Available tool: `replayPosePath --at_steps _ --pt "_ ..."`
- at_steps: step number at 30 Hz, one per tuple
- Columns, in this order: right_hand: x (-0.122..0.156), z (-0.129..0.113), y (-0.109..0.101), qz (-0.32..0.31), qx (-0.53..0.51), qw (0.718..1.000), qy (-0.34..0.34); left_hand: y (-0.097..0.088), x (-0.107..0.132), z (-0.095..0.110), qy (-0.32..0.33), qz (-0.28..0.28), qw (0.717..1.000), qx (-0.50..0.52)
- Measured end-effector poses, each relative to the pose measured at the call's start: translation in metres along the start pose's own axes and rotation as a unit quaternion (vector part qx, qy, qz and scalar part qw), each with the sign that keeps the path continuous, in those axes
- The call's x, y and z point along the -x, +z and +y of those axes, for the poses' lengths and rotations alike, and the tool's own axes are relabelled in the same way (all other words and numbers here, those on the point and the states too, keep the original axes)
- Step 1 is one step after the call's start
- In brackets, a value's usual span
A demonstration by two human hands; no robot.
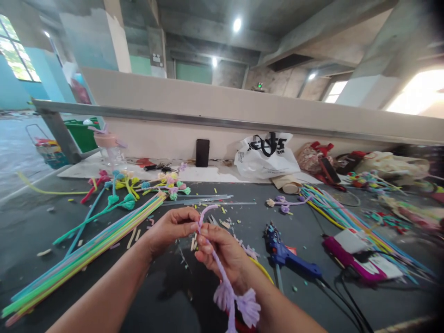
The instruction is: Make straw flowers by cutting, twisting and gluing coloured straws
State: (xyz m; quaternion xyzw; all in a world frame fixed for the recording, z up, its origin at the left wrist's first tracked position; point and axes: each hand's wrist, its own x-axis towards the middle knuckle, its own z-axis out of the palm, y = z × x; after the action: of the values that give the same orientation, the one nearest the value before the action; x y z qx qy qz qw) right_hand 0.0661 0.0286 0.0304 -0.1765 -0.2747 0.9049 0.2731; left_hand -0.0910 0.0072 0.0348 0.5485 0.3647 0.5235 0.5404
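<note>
"Judging by what lies about, how far along is the work?"

"Partway, I'd say. The lilac stem [219, 264] already carries fluffy heads [248, 307] low down, while its upper end is bare. Whether more belongs up there, I cannot tell. A lilac sprig [285, 208] and a green sprig [129, 202] on the table [166, 296] seem further along; the bundle of straight stems [104, 245] at the left looks unworked."

"And the hands?"

"Close together, holding the stem above the table. The left hand [176, 227] pinches it near the upper end; the right hand [225, 252] grips it just below."

"Which way does it point?"

"Its long axis slants: the bare tip curls up and rightward, away from us, and the headed part runs down, slightly right, to the bottom edge of the view."
</note>
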Motion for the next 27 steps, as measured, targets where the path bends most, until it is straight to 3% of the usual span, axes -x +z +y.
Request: replayPosePath --at_steps 3,7,11,15,19,24,27 --pt "-0.001 0.003 -0.003 -0.002 0.002 1.000 0.013 0.001 0.001 -0.001 -0.015 0.028 0.999 0.027" --pt "-0.002 0.005 -0.006 -0.035 0.006 0.999 0.028 0.003 0.001 -0.004 -0.030 0.023 0.997 0.065" --pt "-0.003 0.003 -0.005 0.015 0.005 1.000 -0.019 0.008 -0.003 -0.012 -0.027 0.053 0.996 0.067" --pt "-0.006 0.003 -0.002 0.098 0.033 0.989 -0.103 0.013 -0.009 -0.015 -0.011 0.134 0.991 0.001" --pt "-0.012 0.009 -0.005 0.167 0.107 0.967 -0.161 0.021 -0.012 -0.012 -0.030 0.147 0.984 -0.091" --pt "-0.020 0.017 -0.013 0.193 0.203 0.935 -0.219 0.025 -0.014 -0.014 -0.038 0.237 0.936 -0.259" --pt "-0.021 0.018 -0.016 0.204 0.238 0.922 -0.227 0.026 -0.014 -0.014 -0.038 0.257 0.920 -0.294"
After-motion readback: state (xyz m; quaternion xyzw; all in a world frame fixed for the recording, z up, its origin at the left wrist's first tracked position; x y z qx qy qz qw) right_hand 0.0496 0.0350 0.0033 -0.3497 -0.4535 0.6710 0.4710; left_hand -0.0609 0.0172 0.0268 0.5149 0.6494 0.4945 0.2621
